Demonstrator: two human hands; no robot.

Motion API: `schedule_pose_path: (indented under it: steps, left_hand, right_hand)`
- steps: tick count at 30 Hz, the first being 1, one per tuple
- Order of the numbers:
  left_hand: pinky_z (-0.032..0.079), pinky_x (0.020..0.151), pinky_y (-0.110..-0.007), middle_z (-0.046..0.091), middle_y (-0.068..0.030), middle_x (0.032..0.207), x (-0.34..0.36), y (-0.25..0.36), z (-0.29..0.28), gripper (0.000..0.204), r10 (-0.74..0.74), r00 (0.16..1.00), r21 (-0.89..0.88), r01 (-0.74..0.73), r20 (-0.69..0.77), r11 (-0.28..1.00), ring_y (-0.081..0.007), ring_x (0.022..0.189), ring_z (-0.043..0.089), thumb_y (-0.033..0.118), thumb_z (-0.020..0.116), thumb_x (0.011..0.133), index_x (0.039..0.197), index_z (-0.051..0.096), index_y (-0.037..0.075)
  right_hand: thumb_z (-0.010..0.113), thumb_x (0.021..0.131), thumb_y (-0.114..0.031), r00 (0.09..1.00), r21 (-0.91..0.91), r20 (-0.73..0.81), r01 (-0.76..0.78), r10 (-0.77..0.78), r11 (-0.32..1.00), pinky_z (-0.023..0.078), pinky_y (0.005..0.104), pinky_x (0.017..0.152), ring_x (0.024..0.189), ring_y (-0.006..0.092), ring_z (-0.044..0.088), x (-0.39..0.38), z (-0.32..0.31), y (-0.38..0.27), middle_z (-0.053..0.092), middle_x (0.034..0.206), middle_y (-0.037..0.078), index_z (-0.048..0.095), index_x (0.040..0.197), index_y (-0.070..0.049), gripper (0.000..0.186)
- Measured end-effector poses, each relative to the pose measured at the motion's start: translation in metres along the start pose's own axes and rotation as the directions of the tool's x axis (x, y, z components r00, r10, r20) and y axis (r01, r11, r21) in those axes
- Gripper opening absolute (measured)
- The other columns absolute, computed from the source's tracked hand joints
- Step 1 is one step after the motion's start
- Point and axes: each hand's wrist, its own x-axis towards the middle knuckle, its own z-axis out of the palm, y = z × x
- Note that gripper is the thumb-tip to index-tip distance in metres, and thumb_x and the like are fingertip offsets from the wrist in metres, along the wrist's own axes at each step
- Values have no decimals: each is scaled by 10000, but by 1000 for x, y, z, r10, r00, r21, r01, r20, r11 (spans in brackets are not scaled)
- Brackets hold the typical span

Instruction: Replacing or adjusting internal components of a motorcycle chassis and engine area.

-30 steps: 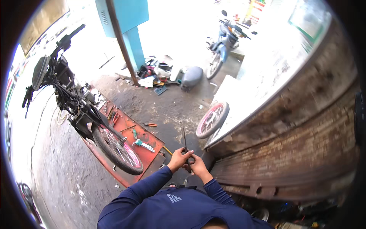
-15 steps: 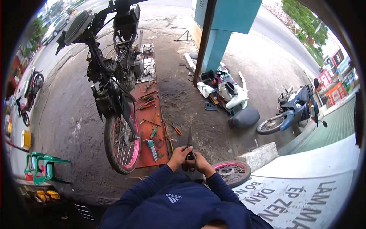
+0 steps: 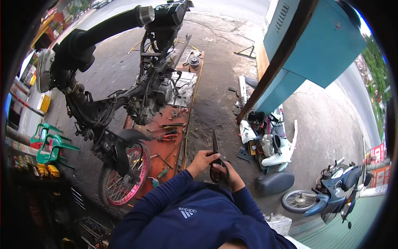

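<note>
In front of my chest I hold a pair of dark scissors (image 3: 215, 143), the blades pointing up and away from me. My right hand (image 3: 233, 177) is wrapped round the handles. Closed beside the pivot, my left hand (image 3: 202, 163) has its thumb pressed against the scissors; its fingertips are partly hidden. Ahead to the left stands a stripped motorbike (image 3: 159, 93) with a bare frame and a pink-rimmed front wheel (image 3: 146, 168). Under it lies a red work platform (image 3: 155, 149), with red-handled pliers (image 3: 168, 137) and several other tools on it.
White fairing parts (image 3: 278, 157) and a dark motorbike seat (image 3: 275, 182) lie on the ground to the right, by a blue cabinet (image 3: 319, 45) and a brown post (image 3: 277, 62). A blue motorbike (image 3: 331, 189) is farther right. Green plastic stools (image 3: 54, 149) stand left.
The view has swung, so the motorbike's front comes closer on the left and the cabinet shifts right. Both hands stay at the scissors, slightly higher in the picture.
</note>
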Motion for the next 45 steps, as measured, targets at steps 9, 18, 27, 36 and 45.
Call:
schedule_pose_path:
  steps: [9,18,27,36,45]
  left_hand:
    - [498,674,-238,675,-15,848,167,74,-43,218,31,857,-486,-320,-514,813,-97,734,635,240,670,934,967,679,25]
    - [513,630,-249,689,-27,806,244,138,-160,222,37,741,-568,-544,-670,617,-114,699,646,266,659,939,942,691,46]
    - [545,636,-285,703,-51,828,297,165,-241,210,41,597,-460,-658,-801,595,-145,701,669,251,622,961,923,686,54]
    - [498,345,-349,639,-80,675,315,211,-223,253,-184,473,-504,-759,-862,412,-187,415,582,281,599,965,873,628,48]
    - [474,368,-267,626,-21,673,336,190,-226,204,-214,321,-385,-813,-922,437,-133,424,558,284,618,956,874,639,98]
  right_hand:
    - [572,956,-407,888,-113,412,-174,205,978,374,285,436,484,155,500,209,-56,-174,513,609,38,561,853,-43,379]
    - [483,942,-584,714,-212,558,-371,424,904,324,239,411,471,99,438,390,2,-256,499,642,-9,559,848,-129,470]
    - [538,915,-590,530,-340,578,-535,620,774,303,200,439,478,57,392,507,37,-295,504,687,-31,574,912,-165,426]
    - [525,936,-562,394,-459,589,-556,706,693,307,201,414,450,54,408,540,48,-322,471,635,-53,560,917,-149,415]
    - [496,953,-538,388,-548,494,-556,778,625,276,240,383,412,79,376,545,48,-328,444,571,-43,520,818,-169,394]
